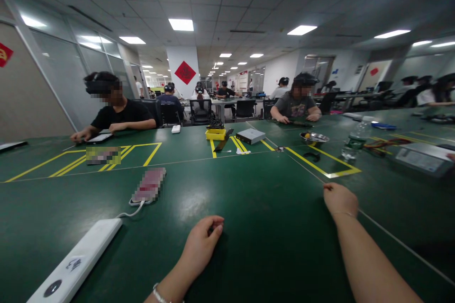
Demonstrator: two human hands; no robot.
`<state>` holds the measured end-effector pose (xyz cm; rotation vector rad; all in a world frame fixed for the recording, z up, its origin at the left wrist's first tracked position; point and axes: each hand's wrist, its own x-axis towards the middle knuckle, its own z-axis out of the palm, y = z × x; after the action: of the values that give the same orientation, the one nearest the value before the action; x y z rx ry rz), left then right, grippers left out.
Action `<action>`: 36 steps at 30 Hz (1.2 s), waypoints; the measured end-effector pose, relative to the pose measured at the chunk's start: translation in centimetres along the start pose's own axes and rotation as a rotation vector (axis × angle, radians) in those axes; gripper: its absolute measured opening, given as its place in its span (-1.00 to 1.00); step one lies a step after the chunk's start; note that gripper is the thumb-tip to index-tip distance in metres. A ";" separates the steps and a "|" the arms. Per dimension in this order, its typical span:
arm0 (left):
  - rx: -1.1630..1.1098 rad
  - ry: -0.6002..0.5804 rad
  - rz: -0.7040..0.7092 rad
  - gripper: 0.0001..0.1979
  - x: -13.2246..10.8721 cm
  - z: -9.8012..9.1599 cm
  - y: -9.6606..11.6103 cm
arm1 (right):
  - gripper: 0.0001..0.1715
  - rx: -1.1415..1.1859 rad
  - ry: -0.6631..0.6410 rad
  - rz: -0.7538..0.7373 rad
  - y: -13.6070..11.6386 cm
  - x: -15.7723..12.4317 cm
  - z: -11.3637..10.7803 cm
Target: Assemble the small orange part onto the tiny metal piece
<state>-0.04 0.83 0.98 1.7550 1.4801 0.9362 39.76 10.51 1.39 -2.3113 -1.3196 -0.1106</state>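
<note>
My left hand [203,241] rests low in the middle of the green table [256,236], its fingers curled in toward the thumb. Nothing shows between them. Further right, my right hand [340,200] is closed with the knuckles up, close to the pale seam line on the tabletop. Its fingertips point left and are partly hidden, so whether it holds something small I cannot make out. Left of my left hand lies a phone [148,186], its screen blurred, with a white cable [133,212] running to a long white power strip [76,260].
Ahead stand a yellow tray [215,134] of black parts, a grey metal box [250,136], a steel bowl [314,138] and a water bottle [354,139]. At right is a silver power supply unit [423,158] with wires. Two people sit across the table.
</note>
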 end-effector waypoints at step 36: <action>0.333 -0.034 0.053 -0.49 -0.4 0.5 0.2 | -0.60 0.118 -0.214 -0.640 -10.3 -6.5 -0.6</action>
<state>0.44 0.36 0.84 2.0433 1.6474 0.7106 27.87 9.49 3.72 -1.7638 -2.0731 0.0117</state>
